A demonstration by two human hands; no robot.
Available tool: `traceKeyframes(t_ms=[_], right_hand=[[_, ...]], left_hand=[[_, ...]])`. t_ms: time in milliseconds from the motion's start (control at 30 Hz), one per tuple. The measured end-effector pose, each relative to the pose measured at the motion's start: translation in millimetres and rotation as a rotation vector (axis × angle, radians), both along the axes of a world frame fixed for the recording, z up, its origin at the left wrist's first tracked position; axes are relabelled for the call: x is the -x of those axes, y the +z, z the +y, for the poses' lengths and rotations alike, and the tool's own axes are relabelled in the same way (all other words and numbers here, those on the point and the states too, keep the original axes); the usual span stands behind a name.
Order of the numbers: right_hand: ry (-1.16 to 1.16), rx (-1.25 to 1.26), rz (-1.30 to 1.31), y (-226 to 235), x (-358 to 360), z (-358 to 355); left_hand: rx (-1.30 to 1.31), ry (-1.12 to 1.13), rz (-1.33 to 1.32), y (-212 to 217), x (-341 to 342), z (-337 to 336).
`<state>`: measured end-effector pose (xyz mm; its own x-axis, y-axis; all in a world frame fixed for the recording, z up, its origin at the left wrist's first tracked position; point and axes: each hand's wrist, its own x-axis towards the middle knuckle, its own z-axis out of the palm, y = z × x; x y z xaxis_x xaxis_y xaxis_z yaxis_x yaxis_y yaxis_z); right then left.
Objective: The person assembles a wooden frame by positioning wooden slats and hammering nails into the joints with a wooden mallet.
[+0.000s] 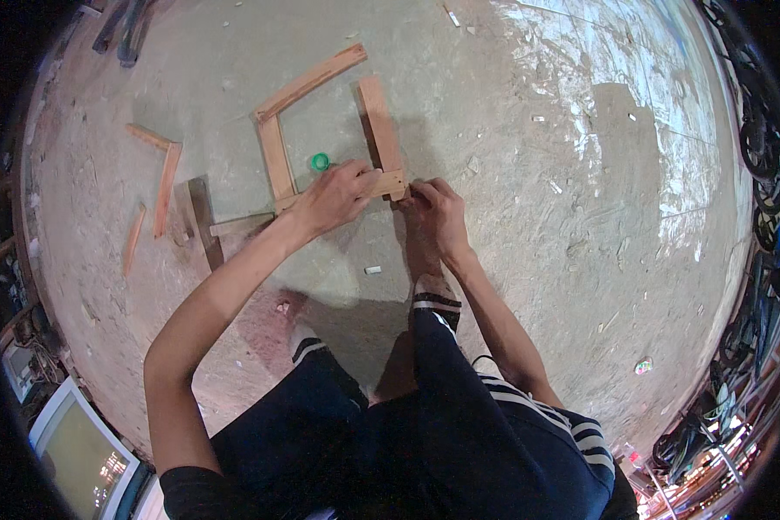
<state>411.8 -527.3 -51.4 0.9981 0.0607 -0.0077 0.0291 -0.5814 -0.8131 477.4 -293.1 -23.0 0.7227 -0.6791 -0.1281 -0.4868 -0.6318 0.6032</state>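
A frame of reddish wooden strips lies on the floor in front of me, with a top strip [312,82], a left strip [275,158] and a right strip [380,121]. A gap separates the top strip from the right one. My left hand [342,192] is closed over the near strip [392,183], close to its right end. Beside that corner is my right hand [439,208], its fingers curled together; what they hold, if anything, is hidden. A small green ring-shaped piece [320,162] lies inside the frame, just beyond my left hand.
Left of the frame lies what looks like a hammer, with a dark head [201,221] and wooden handle [241,225]. Farther left are two joined strips [166,173] and a loose strip [134,240]. Cables and rods [750,286] line the right edge; a framed panel [82,451] stands lower left.
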Motion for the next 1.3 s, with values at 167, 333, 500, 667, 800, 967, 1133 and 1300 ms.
traceKeyframes(t_ms=[167,333,500,667,800,967,1133,1300], right_hand=[[0.041,-0.019,0.017,-7.3,-3.4,-4.8],[0.058,-0.011,-0.006,-1.1,-10.7,-5.7],[-0.021,0.066,-0.021,2.4,-4.0,9.6],[-0.066,0.107,-0.085,-6.9,2.2,20.1],[-0.084,0.115,-0.141,-14.1,5.5,19.8],[-0.117,0.106,-0.102,-18.3,9.5,22.6],[-0.139,0.09,-0.157,-18.5,11.6,25.8],[-0.147,0.077,-0.152,-16.1,12.9,25.8]], left_hand=[[0.04,0.015,-0.091,1.7,-0.9,-4.4],[-0.003,0.055,-0.118,4.8,-2.3,-17.1],[0.041,0.07,-0.097,2.7,-1.0,-21.9],[0.082,0.078,-0.165,-2.2,0.2,-21.4],[0.091,0.095,-0.166,-3.4,1.5,-22.1],[0.084,0.145,-0.123,-2.3,3.0,-21.3],[0.102,0.183,-0.111,-3.7,5.6,-25.2],[0.128,0.191,-0.108,-6.0,9.7,-27.8]])
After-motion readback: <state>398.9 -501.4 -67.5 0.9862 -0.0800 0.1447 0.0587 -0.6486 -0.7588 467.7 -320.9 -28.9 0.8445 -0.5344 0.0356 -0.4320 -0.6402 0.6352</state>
